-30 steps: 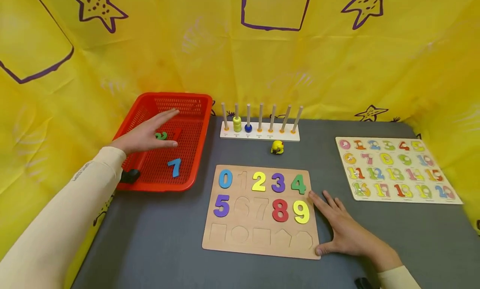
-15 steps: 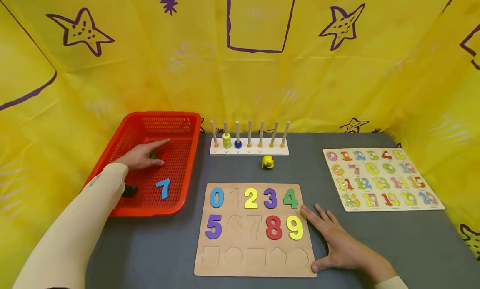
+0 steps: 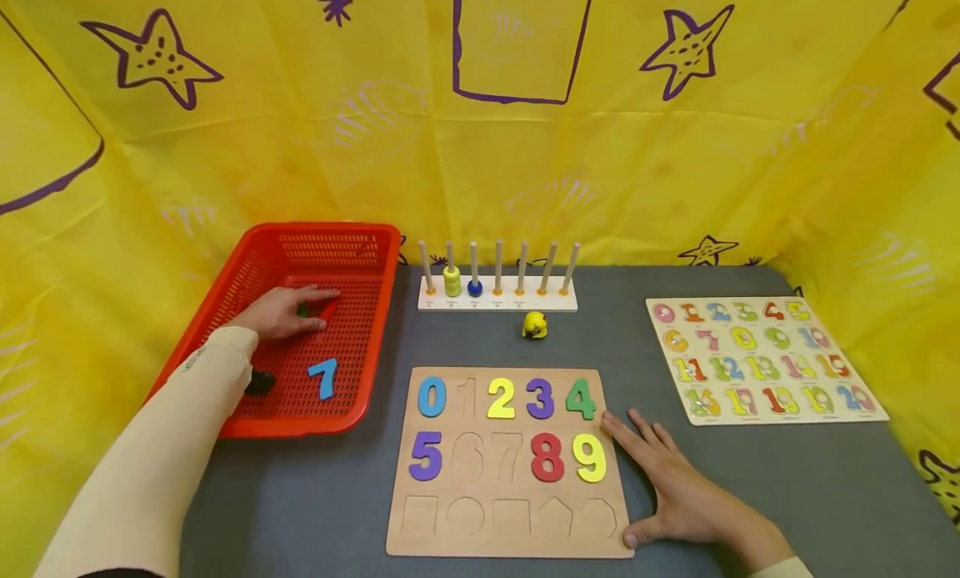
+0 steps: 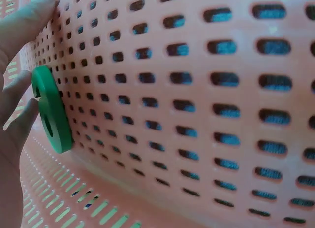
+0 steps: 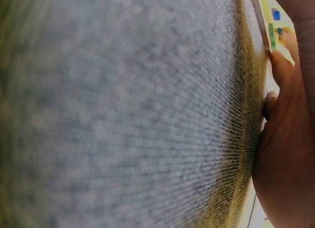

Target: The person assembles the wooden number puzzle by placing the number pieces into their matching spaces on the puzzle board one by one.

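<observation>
My left hand [image 3: 276,313] reaches into the red basket [image 3: 362,407], its index finger and thumb spread around a red piece [image 3: 328,311]. A green number piece [image 4: 55,112], resembling a 6, lies against my fingers in the left wrist view; the hand mostly covers it in the head view. I see no firm grip on either piece. A blue number 7 [image 3: 324,378] lies nearer the basket's front. My right hand [image 3: 678,486] rests with spread fingers at the right edge of a wooden number board [image 3: 465,545], thumb and index finger touching it. Slots 1, 6 and 7 are bare.
Behind the board stands a peg stand [image 3: 498,303] with yellow and blue beads. A small yellow toy [image 3: 535,325] sits before it. Another number board [image 3: 768,357] lies at the right. A yellow patterned cloth [image 3: 510,161] hangs behind the grey table [image 3: 300,503].
My left hand has lowered from above the basket down to the pieces on its floor, and its fingers have since drawn slightly closer. The right hand has stayed on the board's edge. The head view has shifted.
</observation>
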Tool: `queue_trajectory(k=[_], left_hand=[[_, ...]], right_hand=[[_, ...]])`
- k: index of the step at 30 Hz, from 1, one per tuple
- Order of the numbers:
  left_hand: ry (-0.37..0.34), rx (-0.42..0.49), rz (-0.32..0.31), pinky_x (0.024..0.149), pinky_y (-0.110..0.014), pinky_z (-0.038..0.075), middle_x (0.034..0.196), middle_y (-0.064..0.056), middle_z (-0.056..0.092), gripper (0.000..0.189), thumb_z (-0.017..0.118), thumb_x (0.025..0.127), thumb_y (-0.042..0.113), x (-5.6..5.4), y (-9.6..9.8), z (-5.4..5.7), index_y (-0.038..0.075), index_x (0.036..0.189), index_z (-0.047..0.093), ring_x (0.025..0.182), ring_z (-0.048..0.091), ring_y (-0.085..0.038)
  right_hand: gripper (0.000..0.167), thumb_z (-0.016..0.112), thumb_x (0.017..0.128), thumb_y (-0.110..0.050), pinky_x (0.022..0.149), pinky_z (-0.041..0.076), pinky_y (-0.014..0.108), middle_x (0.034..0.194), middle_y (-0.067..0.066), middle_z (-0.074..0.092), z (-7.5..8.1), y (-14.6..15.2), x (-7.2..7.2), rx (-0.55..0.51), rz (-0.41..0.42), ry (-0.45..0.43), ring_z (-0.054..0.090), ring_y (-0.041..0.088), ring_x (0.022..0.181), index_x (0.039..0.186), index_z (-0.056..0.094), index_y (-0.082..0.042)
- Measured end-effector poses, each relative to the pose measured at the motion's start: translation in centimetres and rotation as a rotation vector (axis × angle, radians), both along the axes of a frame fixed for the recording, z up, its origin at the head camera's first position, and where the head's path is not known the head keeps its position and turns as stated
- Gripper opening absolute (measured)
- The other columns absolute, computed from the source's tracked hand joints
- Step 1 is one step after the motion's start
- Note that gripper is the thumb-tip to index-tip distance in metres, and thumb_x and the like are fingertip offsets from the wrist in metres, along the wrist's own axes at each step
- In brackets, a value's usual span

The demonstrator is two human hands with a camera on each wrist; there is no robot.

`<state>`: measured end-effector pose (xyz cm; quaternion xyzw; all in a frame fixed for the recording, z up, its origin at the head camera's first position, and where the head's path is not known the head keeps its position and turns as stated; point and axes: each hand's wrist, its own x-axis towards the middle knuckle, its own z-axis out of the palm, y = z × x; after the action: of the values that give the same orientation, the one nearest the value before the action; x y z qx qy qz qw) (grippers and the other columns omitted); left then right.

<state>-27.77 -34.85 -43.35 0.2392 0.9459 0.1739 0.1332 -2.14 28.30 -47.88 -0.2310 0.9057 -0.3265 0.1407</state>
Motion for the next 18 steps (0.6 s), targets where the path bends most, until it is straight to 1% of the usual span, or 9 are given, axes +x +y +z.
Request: queue_trajectory(k=[2, 3, 5, 6, 9, 10, 13, 16, 18], left_hand=[[0.014, -0.005, -0.001, 0.097, -0.062, 0.046, 0.153, -0.033, 0.037, 0.07, 0.077, 0.092, 0.035, 0.0, 0.3, 0.0, 0.016, 0.153, 0.049, 0.125, 0.053, -0.051], [0.023, -0.007, -0.005, 0.096, -0.061, 0.047, 0.152, -0.031, 0.04, 0.07, 0.078, 0.091, 0.034, 0.0, 0.4, 0.0, 0.015, 0.152, 0.05, 0.123, 0.055, -0.049], [0.035, -0.013, -0.009, 0.092, -0.057, 0.05, 0.148, -0.028, 0.047, 0.069, 0.079, 0.09, 0.032, 0.0, 0.6, 0.0, 0.015, 0.15, 0.052, 0.114, 0.06, -0.042], [0.039, -0.014, -0.01, 0.089, -0.054, 0.051, 0.145, -0.027, 0.051, 0.068, 0.08, 0.089, 0.032, 0.0, 0.7, 0.0, 0.014, 0.149, 0.053, 0.107, 0.062, -0.038], [0.057, -0.02, -0.009, 0.076, -0.043, 0.049, 0.133, -0.021, 0.063, 0.064, 0.082, 0.088, 0.031, 0.0, 1.2, 0.0, 0.014, 0.145, 0.059, 0.086, 0.058, -0.025], [0.059, -0.024, -0.005, 0.073, -0.04, 0.048, 0.13, -0.021, 0.065, 0.063, 0.082, 0.088, 0.031, -0.1, 1.3, 0.1, 0.014, 0.144, 0.06, 0.082, 0.057, -0.024], [0.062, -0.028, 0.007, 0.071, -0.038, 0.047, 0.128, -0.019, 0.066, 0.059, 0.082, 0.087, 0.032, -0.2, 1.6, 0.2, 0.015, 0.141, 0.063, 0.082, 0.056, -0.024], [0.063, -0.024, 0.02, 0.074, -0.038, 0.049, 0.131, -0.019, 0.065, 0.059, 0.081, 0.088, 0.032, 0.0, 1.6, 0.6, 0.014, 0.141, 0.063, 0.088, 0.058, -0.026], [0.077, -0.012, 0.03, 0.074, -0.039, 0.049, 0.133, -0.019, 0.064, 0.06, 0.081, 0.088, 0.032, 0.2, 1.6, 1.0, 0.013, 0.142, 0.062, 0.092, 0.06, -0.026]], right_hand=[[0.134, 0.086, 0.058, -0.07, 0.115, -0.016, 0.028, 0.168, -0.004, 0.018, 0.0, 0.1, 0.1, -0.001, 0.0, 0.005, 0.007, 0.044, 0.151, 0.164, 0.018, -0.027], [0.134, 0.086, 0.058, -0.07, 0.115, -0.015, 0.028, 0.168, -0.004, 0.018, 0.0, 0.1, 0.1, 0.0, -0.001, 0.007, 0.007, 0.044, 0.151, 0.164, 0.018, -0.027], [0.134, 0.086, 0.057, -0.07, 0.115, -0.015, 0.027, 0.168, -0.004, 0.019, -0.1, 0.1, 0.1, -0.001, 0.002, 0.014, 0.008, 0.044, 0.151, 0.164, 0.018, -0.026], [0.134, 0.087, 0.057, -0.07, 0.114, -0.015, 0.026, 0.168, -0.004, 0.019, 0.0, 0.1, 0.1, -0.001, 0.002, 0.012, 0.007, 0.044, 0.151, 0.164, 0.018, -0.026], [0.134, 0.087, 0.057, -0.069, 0.115, -0.015, 0.027, 0.168, -0.004, 0.019, 0.0, 0.1, 0.2, -0.002, -0.002, -0.001, 0.007, 0.044, 0.151, 0.164, 0.018, -0.027], [0.134, 0.087, 0.058, -0.069, 0.115, -0.015, 0.027, 0.168, -0.004, 0.019, 0.0, 0.2, 0.2, -0.002, -0.001, 0.001, 0.007, 0.044, 0.151, 0.164, 0.018, -0.027], [0.134, 0.087, 0.058, -0.069, 0.115, -0.015, 0.027, 0.168, -0.004, 0.019, 0.0, 0.2, 0.2, -0.008, 0.003, 0.007, 0.007, 0.044, 0.151, 0.164, 0.018, -0.026], [0.134, 0.087, 0.059, -0.069, 0.114, -0.015, 0.025, 0.168, -0.003, 0.019, 0.1, 0.3, 0.2, -0.017, 0.008, 0.019, 0.007, 0.045, 0.151, 0.164, 0.018, -0.025], [0.134, 0.087, 0.059, -0.069, 0.114, -0.015, 0.024, 0.168, -0.004, 0.019, 0.1, 0.3, 0.1, -0.018, 0.01, 0.02, 0.007, 0.045, 0.151, 0.164, 0.018, -0.025]])
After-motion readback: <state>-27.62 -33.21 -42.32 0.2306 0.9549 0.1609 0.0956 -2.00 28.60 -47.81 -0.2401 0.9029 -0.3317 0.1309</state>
